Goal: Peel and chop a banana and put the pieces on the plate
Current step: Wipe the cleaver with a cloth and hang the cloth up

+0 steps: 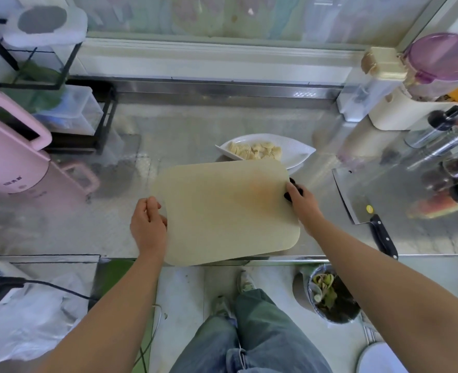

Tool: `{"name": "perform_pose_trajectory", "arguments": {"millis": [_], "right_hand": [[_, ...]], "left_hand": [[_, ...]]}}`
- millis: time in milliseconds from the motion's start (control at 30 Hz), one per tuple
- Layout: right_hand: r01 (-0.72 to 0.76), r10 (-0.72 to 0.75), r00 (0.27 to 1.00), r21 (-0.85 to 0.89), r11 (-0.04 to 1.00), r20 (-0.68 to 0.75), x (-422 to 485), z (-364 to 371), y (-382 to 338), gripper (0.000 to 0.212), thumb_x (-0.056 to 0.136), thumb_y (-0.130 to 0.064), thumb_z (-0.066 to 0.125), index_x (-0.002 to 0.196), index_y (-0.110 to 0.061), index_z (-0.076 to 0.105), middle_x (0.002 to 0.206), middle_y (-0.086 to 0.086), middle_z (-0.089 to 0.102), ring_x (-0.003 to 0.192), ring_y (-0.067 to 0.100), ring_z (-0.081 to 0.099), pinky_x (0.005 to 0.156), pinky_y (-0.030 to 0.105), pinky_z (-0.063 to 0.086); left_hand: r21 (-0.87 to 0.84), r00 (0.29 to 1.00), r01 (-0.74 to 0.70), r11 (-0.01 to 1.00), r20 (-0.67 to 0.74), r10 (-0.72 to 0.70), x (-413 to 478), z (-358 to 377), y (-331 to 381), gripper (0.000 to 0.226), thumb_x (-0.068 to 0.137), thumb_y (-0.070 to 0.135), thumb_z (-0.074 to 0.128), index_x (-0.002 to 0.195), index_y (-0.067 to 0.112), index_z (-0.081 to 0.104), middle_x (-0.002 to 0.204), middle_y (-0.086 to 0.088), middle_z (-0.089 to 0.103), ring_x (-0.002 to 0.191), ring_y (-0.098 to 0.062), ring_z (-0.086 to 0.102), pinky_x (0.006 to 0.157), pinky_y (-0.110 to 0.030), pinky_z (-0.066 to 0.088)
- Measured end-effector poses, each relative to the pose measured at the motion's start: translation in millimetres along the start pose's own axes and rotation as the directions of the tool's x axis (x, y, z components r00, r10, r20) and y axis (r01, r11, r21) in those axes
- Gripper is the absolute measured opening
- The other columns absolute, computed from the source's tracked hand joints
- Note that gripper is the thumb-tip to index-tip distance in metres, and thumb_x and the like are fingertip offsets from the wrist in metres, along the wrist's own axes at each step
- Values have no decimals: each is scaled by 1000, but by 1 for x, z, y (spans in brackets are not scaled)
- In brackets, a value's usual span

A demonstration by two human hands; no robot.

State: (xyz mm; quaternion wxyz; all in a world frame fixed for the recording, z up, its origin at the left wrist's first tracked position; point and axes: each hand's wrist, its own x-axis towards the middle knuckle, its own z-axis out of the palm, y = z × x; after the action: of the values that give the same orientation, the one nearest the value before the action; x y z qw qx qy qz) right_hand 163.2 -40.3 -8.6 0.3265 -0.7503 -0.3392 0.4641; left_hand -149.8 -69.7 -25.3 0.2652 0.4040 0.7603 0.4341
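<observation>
A: Where's the banana (254, 151)?
B: Chopped and heaped on the plate (297, 152), just beyond the board (227, 211). The job looks nearly finished.
A: And the grip?
B: The left hand (148, 224) curls round the board's left edge. The right hand (300, 200) grips the right edge, near something black I can't make out.
A: Risks?
B: The board's far edge overlaps the plate's rim, so a push forward could knock it and spill the pieces. Its near edge overhangs the counter (61, 232), so a loose hold could drop it.

Banana pieces (256, 151) on plate (296, 150), behind board (227, 211); cleaver (357, 200) right.
</observation>
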Motion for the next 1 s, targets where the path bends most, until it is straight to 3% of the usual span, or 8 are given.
{"name": "perform_pose_trajectory", "arguments": {"millis": [100,300,433,567,667,767,933,1000], "right_hand": [[57,-57,998,32,998,23,-3,-1,6,24,95,-43,50,91,-22,60,87,-3,63,86,15,58,88,39,49],[117,-97,988,-180,977,119,-13,-18,14,36,91,-49,54,93,-13,58,81,1,61,79,20,59,69,30,49],[-19,91,984,411,911,-156,-10,-31,16,40,85,-43,67,110,-13,56,105,8,65,97,22,64,77,32,54],[-19,2,1000,675,737,26,-5,-19,-13,33,94,-33,52,118,-13,61,107,11,66,95,23,63,69,29,50],[-25,-77,979,484,875,190,-25,8,-26,31,97,-32,47,112,-11,65,97,8,69,83,19,63,64,27,47],[124,-134,983,85,989,123,-32,30,-9,23,95,-25,55,114,-12,58,99,6,62,89,19,59,75,26,49],[360,-408,911,-366,858,-63,-35,43,20,34,92,-3,44,124,-16,50,131,11,38,116,23,41,101,35,37],[385,-424,905,-417,823,-2,-39,50,27,29,96,-21,46,124,-15,52,141,12,34,130,28,33,109,41,32]], "left_hand": [[47,1000,2,999,-29,-1,4,1,0,31,102,27,36,83,11,54,58,-5,57,55,-20,52,59,-31,34],[34,988,86,996,-131,-81,5,-6,-3,31,102,27,34,84,10,53,66,-11,56,59,-24,50,59,-29,32],[29,984,84,996,-160,-79,8,-15,-5,31,102,27,34,85,9,53,69,-15,57,59,-26,50,60,-29,33],[79,992,58,995,-119,-48,0,-14,-6,32,103,26,35,85,8,54,63,-11,57,59,-24,49,61,-30,30],[78,995,42,996,-89,-35,-9,-8,-8,31,103,26,36,83,10,53,61,-8,56,58,-26,51,60,-31,32],[82,997,35,996,-78,-28,-12,-7,-18,32,103,27,36,81,11,53,60,-9,57,59,-29,54,60,-33,37],[103,998,45,994,-49,-40,-17,-15,-34,31,102,28,36,82,11,53,72,-13,63,60,-29,56,59,-33,38],[106,997,61,992,-58,-55,-17,-15,-40,31,101,29,36,82,12,53,75,-14,65,65,-31,58,62,-34,40]]}}
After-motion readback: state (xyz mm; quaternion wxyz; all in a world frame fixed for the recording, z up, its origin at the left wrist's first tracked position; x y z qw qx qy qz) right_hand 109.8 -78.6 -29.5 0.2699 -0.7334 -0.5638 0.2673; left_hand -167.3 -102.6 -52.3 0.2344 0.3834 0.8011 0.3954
